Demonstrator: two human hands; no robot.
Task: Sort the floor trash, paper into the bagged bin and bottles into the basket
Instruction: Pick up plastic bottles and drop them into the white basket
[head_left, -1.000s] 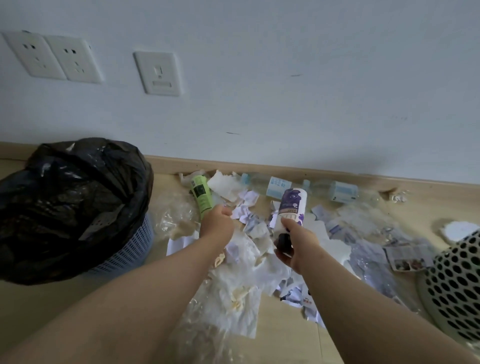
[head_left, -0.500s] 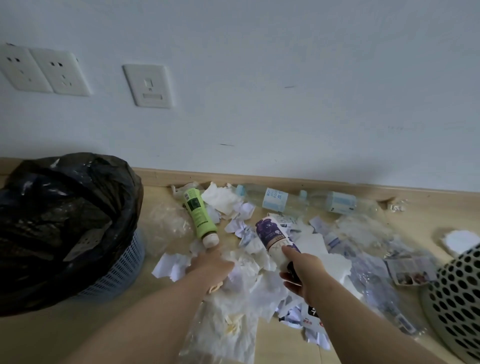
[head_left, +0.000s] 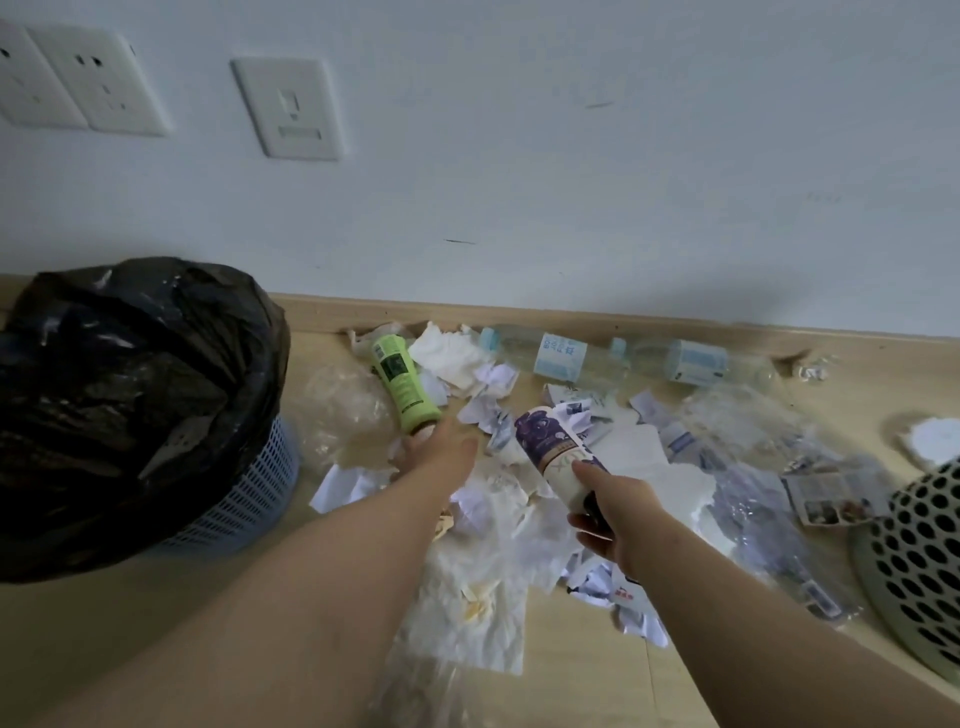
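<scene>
Wooden floor (head_left: 597, 675), littered with paper (head_left: 483, 597). Sorting bottles: right hand (head_left: 618, 519) gripping purple bottle (head_left: 550, 447) above litter; left hand (head_left: 441, 447) at cap of green bottle (head_left: 402, 379), grip unclear. Next, probably: carry rightward into basket (head_left: 919, 561).

Single head view, looking forward and down, floor (head_left: 597, 675) close, wall (head_left: 571, 182) beyond

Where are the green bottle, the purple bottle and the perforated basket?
green bottle (head_left: 402, 384): head view, point on its mid-body.
purple bottle (head_left: 548, 441): head view, point on its purple label, upper half.
perforated basket (head_left: 919, 545): head view, point on its holed wall at the right edge.
</scene>
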